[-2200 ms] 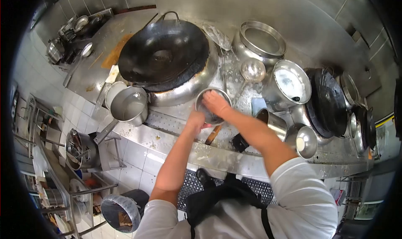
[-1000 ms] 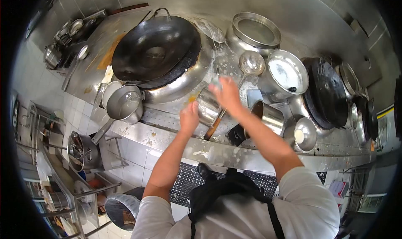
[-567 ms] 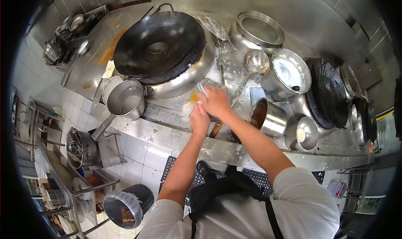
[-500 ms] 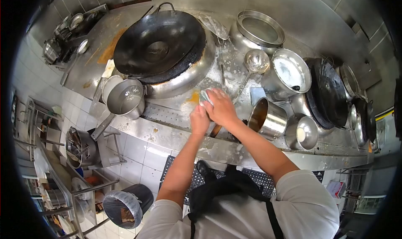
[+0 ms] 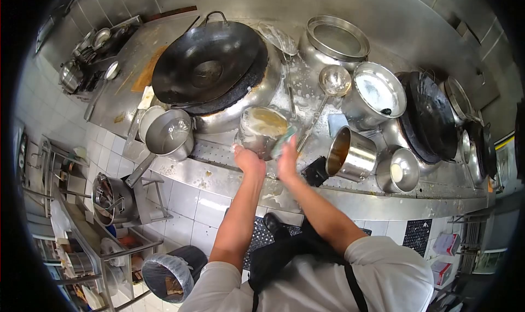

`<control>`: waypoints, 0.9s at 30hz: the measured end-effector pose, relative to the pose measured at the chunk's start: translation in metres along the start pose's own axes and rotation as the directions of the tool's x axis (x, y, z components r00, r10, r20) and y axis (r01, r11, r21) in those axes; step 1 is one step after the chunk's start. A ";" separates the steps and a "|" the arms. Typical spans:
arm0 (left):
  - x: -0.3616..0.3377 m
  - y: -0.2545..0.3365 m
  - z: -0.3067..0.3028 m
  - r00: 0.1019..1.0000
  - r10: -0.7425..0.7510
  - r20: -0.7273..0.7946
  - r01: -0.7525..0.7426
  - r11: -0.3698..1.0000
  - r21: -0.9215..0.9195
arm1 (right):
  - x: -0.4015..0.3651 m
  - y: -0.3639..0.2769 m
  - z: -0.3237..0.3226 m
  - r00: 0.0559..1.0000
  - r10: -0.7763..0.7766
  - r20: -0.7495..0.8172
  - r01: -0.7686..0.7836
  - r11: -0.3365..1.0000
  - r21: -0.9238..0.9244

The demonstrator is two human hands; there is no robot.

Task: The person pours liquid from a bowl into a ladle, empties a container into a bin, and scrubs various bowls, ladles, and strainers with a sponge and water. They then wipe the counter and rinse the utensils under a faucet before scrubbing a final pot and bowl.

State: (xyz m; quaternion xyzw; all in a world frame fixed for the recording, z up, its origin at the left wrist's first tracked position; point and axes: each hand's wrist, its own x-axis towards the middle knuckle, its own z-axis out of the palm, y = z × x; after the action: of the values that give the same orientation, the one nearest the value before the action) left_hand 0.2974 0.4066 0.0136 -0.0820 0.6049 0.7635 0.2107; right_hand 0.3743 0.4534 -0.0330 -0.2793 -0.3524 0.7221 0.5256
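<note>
A shiny round metal pot [image 5: 256, 141] with a soapy, yellow-brown stained face is tilted up over the front of the steel counter [image 5: 350, 199]. My left hand [image 5: 249, 160] grips its near left edge, fingers partly hidden behind it. On the pot's right side, my right hand [image 5: 287, 159] presses a greenish scrub pad [image 5: 282, 142], blurred by motion. Right of that hand lie a black object [image 5: 315, 172] and a tipped metal pot [image 5: 358, 158] with brown residue inside. A long-handled saucepan [image 5: 168, 136] stands to the left.
Behind my hands a black wok [image 5: 208, 66] rests on its burner. A skimmer ladle [image 5: 334, 81], a light blue cloth [image 5: 336, 124] and a large pot [image 5: 379, 93] sit to the right. Soap foam covers the counter between. A lined bin [image 5: 164, 276] stands on the floor.
My hands have moved apart from being close together. The metal pot now shows between them with its stained face up, and the scrub pad has shifted to its right side.
</note>
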 end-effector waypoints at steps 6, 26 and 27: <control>-0.011 0.010 0.023 0.995 0.011 0.102 0.024 0.942 -0.333 | 0.011 -0.075 0.040 0.908 -0.350 0.228 0.398 0.560 -0.726; -0.022 0.039 0.029 0.923 0.115 0.366 -0.124 0.992 -0.001 | 0.077 -0.164 0.043 0.757 -0.181 0.627 0.628 0.466 -0.623; -0.030 0.038 0.030 0.931 0.066 0.358 -0.055 0.998 -0.041 | 0.114 -0.161 0.038 0.869 0.078 0.488 0.333 0.638 -0.695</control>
State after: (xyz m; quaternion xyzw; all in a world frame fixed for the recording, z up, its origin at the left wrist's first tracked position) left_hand 0.3122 0.4221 0.0666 0.0743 0.5470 0.7807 0.2930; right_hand 0.4024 0.5859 0.1153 -0.2612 -0.7590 0.5112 0.3073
